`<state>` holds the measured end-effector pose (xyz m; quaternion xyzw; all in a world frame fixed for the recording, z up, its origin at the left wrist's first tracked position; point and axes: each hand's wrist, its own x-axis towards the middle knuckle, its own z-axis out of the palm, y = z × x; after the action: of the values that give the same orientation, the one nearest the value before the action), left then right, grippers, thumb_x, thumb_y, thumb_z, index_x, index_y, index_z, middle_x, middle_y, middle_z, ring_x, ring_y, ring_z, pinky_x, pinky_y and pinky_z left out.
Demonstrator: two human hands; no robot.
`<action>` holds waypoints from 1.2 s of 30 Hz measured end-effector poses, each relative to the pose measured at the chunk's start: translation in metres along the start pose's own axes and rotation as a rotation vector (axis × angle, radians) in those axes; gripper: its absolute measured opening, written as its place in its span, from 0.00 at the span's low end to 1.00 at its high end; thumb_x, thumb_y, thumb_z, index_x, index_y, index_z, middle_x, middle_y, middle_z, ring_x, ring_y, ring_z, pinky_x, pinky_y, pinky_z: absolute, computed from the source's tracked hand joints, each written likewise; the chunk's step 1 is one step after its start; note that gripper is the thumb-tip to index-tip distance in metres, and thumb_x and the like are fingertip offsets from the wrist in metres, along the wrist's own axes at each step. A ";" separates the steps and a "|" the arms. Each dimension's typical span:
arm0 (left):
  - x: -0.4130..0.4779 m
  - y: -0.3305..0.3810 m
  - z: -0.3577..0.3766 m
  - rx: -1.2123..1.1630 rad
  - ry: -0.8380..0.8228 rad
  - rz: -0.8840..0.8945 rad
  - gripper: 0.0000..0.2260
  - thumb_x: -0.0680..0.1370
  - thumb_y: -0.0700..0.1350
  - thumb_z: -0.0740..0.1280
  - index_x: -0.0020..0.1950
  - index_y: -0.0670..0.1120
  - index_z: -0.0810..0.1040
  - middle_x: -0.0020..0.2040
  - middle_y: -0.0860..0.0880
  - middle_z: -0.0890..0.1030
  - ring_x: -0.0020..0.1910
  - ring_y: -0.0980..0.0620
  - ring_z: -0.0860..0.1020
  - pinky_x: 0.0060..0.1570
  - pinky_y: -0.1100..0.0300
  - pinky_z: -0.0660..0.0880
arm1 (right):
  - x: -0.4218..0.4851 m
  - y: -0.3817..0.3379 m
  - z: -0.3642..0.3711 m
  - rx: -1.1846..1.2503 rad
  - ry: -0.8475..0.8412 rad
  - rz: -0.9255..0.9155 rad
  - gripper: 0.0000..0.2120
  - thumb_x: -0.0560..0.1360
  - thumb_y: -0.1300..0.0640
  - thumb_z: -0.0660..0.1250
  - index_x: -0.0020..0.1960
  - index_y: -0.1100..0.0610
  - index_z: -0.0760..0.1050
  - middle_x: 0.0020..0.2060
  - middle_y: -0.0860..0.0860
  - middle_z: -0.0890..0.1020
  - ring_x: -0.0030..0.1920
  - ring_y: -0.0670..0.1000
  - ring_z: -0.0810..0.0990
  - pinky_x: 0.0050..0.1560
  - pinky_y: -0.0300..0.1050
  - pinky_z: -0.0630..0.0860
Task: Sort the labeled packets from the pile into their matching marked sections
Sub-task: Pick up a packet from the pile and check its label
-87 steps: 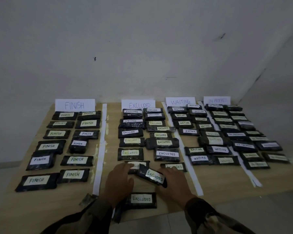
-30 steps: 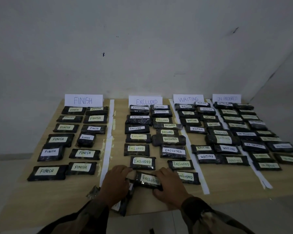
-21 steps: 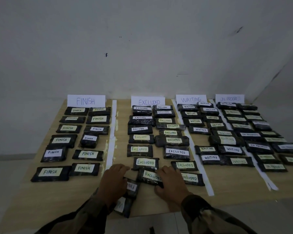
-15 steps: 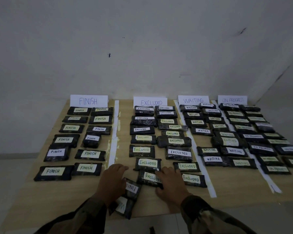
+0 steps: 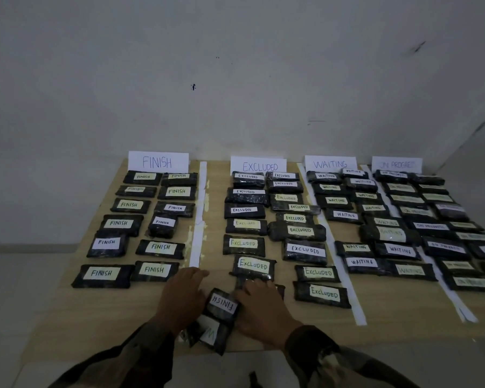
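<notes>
- A plain grey wall (image 5: 235,79) rises behind the table, with a small dark speck (image 5: 193,87) near its middle and a dark scuff (image 5: 416,47) at upper right.
- Light wooden table (image 5: 95,317).
- Pale floor (image 5: 14,289) on the left.

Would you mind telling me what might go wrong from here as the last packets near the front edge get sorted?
1. The bottom packet, under the FINISH packet, sits at the near edge of the table and seems to overhang it; a nudge from the left hand might tip it off.
2. The right hand rests on a mostly hidden packet in the EXCLUDED lane; sliding away might drag it askew.
</notes>
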<state>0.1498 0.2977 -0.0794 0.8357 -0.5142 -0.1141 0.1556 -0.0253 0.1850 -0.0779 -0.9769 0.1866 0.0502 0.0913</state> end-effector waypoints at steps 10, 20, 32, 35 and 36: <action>-0.007 -0.021 0.001 -0.011 0.042 -0.015 0.17 0.76 0.45 0.63 0.64 0.49 0.73 0.61 0.50 0.76 0.61 0.51 0.72 0.60 0.56 0.70 | 0.016 -0.013 -0.001 -0.133 -0.042 -0.059 0.24 0.59 0.40 0.71 0.51 0.51 0.79 0.42 0.50 0.78 0.42 0.54 0.78 0.41 0.49 0.75; 0.002 -0.026 0.003 -0.068 -0.025 0.159 0.19 0.70 0.51 0.65 0.61 0.53 0.74 0.57 0.54 0.76 0.55 0.53 0.74 0.54 0.62 0.70 | 0.031 -0.016 -0.002 -0.032 0.181 -0.092 0.17 0.67 0.43 0.56 0.45 0.45 0.80 0.33 0.42 0.77 0.33 0.46 0.77 0.35 0.41 0.73; 0.023 -0.010 -0.014 0.032 0.154 0.159 0.10 0.66 0.55 0.72 0.43 0.56 0.77 0.35 0.57 0.76 0.33 0.56 0.73 0.34 0.60 0.70 | 0.056 -0.030 -0.020 1.155 0.175 0.513 0.14 0.75 0.48 0.68 0.58 0.50 0.71 0.45 0.47 0.77 0.45 0.46 0.76 0.41 0.34 0.72; 0.023 -0.003 -0.015 0.008 0.172 0.170 0.12 0.65 0.58 0.70 0.44 0.54 0.77 0.37 0.55 0.76 0.35 0.55 0.73 0.34 0.61 0.69 | 0.067 -0.030 -0.027 1.293 0.181 0.533 0.12 0.75 0.56 0.69 0.57 0.53 0.73 0.49 0.49 0.78 0.47 0.44 0.77 0.38 0.29 0.73; 0.023 -0.003 -0.016 -0.033 0.165 0.171 0.14 0.65 0.59 0.69 0.46 0.54 0.78 0.41 0.54 0.77 0.38 0.54 0.74 0.37 0.61 0.70 | 0.070 -0.030 -0.028 1.297 0.181 0.534 0.13 0.75 0.58 0.69 0.58 0.52 0.73 0.50 0.48 0.78 0.47 0.43 0.77 0.37 0.28 0.73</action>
<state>0.1680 0.2809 -0.0670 0.7927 -0.5671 -0.0396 0.2202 0.0523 0.1818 -0.0546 -0.6466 0.4192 -0.1319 0.6235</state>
